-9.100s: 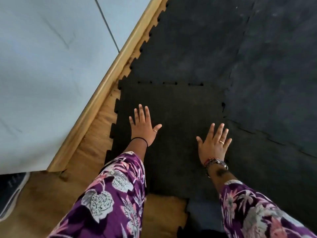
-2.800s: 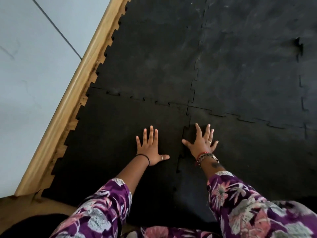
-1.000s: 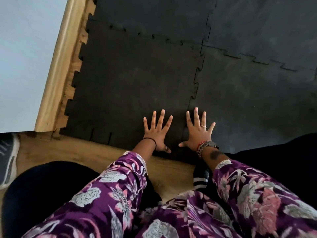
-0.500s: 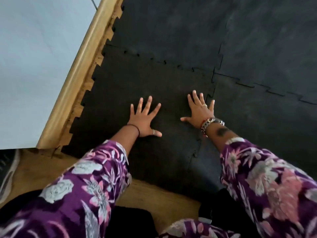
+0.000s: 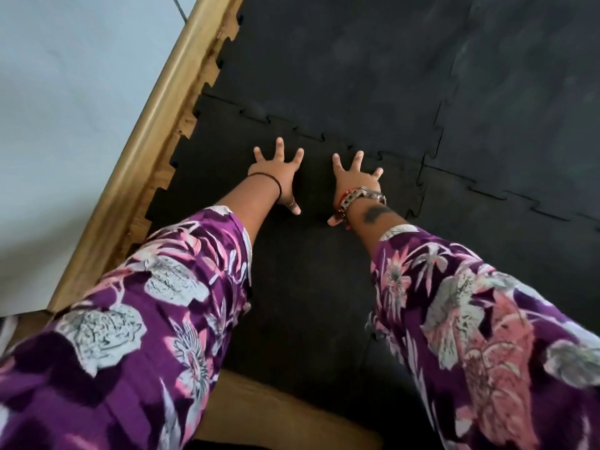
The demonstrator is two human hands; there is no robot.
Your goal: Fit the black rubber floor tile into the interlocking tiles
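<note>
The black rubber floor tile (image 5: 308, 271) lies flat in the near left corner of the mat, its toothed far and right edges meshed with the neighbouring interlocking tiles (image 5: 357, 69). My left hand (image 5: 279, 172) presses palm-down on the tile's far part, fingers spread, just short of the far seam. My right hand (image 5: 355, 180) lies flat beside it, fingers spread, close to the same seam. Neither hand holds anything. Purple flowered sleeves cover both forearms and hide the tile's near corners.
A wooden skirting board (image 5: 152, 131) runs diagonally along the left, under a pale wall (image 5: 65, 108). Bare wood floor (image 5: 276, 414) shows at the tile's near edge and in the notches along the skirting. More dark tiles (image 5: 519, 125) fill the right.
Both hands have slid forward across the tile to just short of its far seam. The camera has moved forward with them.
</note>
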